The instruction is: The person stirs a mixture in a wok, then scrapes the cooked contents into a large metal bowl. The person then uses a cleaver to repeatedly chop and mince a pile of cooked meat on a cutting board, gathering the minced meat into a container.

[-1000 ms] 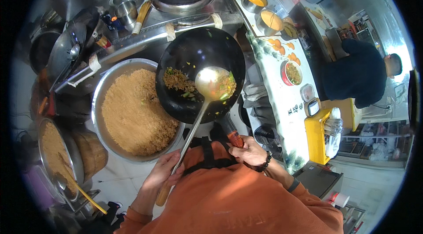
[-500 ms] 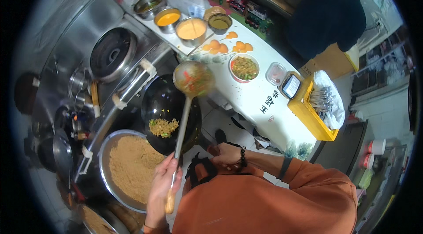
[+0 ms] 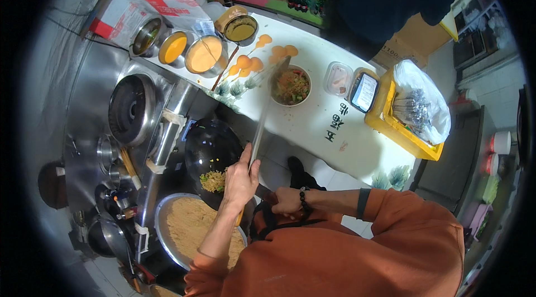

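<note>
My left hand [image 3: 240,182] is closed around the handle of a long metal ladle [image 3: 260,132]. The ladle's blurred scoop is tilted at the left rim of a white bowl [image 3: 306,97] on the counter, which holds fried rice [image 3: 292,86] with green and red bits. With my right hand [image 3: 286,202], beaded at the wrist, I grip the handle of a black wok [image 3: 209,143]. A small heap of fried rice [image 3: 213,182] lies low in the wok. Part of the wok's near rim is hidden behind my left hand and forearm.
Below the wok stands a large metal basin [image 3: 162,224] of brown grainy food. Metal pots of orange sauce [image 3: 173,46] and other sauces line the counter [image 3: 363,149]. A yellow crate [image 3: 385,121] and plastic tub [image 3: 338,78] sit rightward. Another person [image 3: 396,6] stands behind.
My left hand has carried the ladle from above the wok to the bowl and tipped it there. The view has shifted, and my right hand stays on the wok handle.
</note>
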